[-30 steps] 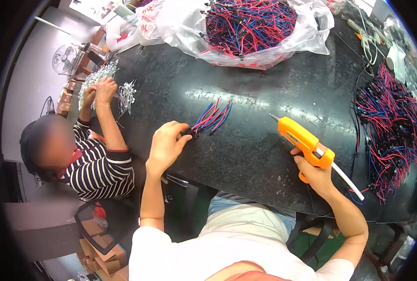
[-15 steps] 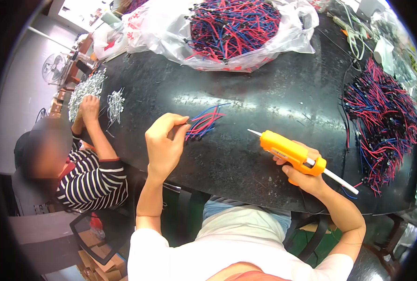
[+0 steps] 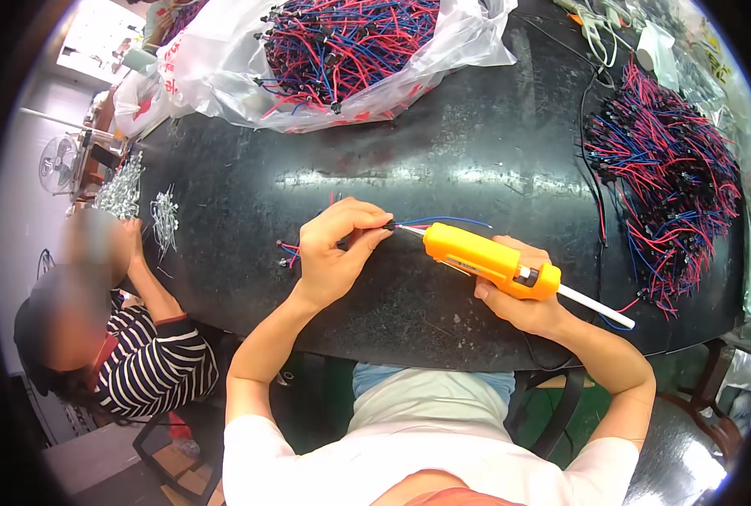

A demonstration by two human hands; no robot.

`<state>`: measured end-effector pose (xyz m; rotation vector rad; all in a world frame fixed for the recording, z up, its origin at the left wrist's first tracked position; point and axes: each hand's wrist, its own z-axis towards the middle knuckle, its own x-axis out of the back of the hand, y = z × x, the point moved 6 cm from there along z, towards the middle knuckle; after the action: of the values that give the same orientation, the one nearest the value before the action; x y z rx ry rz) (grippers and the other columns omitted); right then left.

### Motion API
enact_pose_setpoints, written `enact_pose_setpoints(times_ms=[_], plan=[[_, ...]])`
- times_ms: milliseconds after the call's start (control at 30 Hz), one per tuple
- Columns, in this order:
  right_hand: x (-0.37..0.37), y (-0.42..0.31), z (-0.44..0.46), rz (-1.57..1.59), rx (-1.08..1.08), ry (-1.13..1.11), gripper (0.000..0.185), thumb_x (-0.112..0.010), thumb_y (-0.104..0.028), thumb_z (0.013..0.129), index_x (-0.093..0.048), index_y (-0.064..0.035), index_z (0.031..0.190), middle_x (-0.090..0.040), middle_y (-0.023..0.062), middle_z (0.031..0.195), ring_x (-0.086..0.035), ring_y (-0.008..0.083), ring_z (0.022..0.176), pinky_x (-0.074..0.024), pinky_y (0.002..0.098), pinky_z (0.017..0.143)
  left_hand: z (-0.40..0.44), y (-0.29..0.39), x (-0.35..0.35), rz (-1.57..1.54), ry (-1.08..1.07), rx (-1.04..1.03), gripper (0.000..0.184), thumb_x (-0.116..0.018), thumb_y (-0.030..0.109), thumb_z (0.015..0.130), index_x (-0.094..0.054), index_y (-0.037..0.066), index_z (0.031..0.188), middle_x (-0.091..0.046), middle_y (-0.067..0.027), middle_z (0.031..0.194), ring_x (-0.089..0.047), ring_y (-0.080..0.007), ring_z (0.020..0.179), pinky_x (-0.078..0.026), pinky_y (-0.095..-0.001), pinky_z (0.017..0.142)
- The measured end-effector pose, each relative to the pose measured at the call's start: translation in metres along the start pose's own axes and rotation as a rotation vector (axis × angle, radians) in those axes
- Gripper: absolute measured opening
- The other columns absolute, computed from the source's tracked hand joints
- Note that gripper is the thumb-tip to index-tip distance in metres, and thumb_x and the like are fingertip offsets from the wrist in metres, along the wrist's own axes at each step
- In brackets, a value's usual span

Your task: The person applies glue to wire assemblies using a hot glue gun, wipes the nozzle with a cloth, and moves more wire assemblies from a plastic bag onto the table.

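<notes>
Pinched between the thumb and fingertips of my left hand [image 3: 335, 253] is a small black connector [image 3: 389, 225], its blue and red wires trailing to the right. My right hand [image 3: 527, 295] grips a yellow glue gun [image 3: 468, 253] by its handle. The gun's metal nozzle points left and meets the connector, or comes very close to it. A white glue stick [image 3: 599, 307] juts from the back of the gun. Partly hidden behind my left hand, a few wired pieces [image 3: 289, 250] lie on the black table [image 3: 409, 316].
A plastic bag [image 3: 224, 93] full of red and blue wired pieces [image 3: 350, 51] sits at the back. More are heaped [image 3: 662, 177] at the right, beside a black cable [image 3: 593, 160]. At left, a person in a striped shirt [image 3: 160, 363] sits near piles of thin metallic pieces [image 3: 164, 221].
My left hand has moved right, away from the small wire bunch, with a wired connector in its fingertips. The glue gun has shifted left and up, bringing its nozzle to the connector.
</notes>
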<state>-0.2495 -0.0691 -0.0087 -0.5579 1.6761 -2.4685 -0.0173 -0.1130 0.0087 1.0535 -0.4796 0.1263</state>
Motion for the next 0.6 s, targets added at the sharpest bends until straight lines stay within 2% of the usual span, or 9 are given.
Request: enact_pose_setpoints(times_ms=[233,600], plan=[[-0.001,0.0,0.0,-0.013,-0.018,-0.003,0.02,-0.071,-0.004,0.069,-0.051,-0.0037,0.071,-0.049,0.0069,0.063,-0.044,0.0251,0.058,-0.0336,0.0382,0.057,0.001,0.011,0.001,0.068,0.016,-0.103,0.02,-0.074,-0.012,0.074,-0.07,-0.003,0.092,-0.071,-0.0129,0.089,-0.064,-0.0166,0.074,-0.047,-0.0249,0.061],[-0.001,0.0,0.0,-0.018,-0.016,-0.008,0.02,-0.07,-0.003,0.069,-0.051,-0.0039,0.07,-0.048,0.0066,0.062,-0.043,0.0248,0.058,-0.0336,0.0376,0.057,0.001,0.015,0.0,0.085,0.028,-0.141,0.021,-0.073,-0.012,0.074,-0.071,-0.002,0.093,-0.071,-0.0113,0.088,-0.06,-0.0122,0.069,-0.043,-0.022,0.056]])
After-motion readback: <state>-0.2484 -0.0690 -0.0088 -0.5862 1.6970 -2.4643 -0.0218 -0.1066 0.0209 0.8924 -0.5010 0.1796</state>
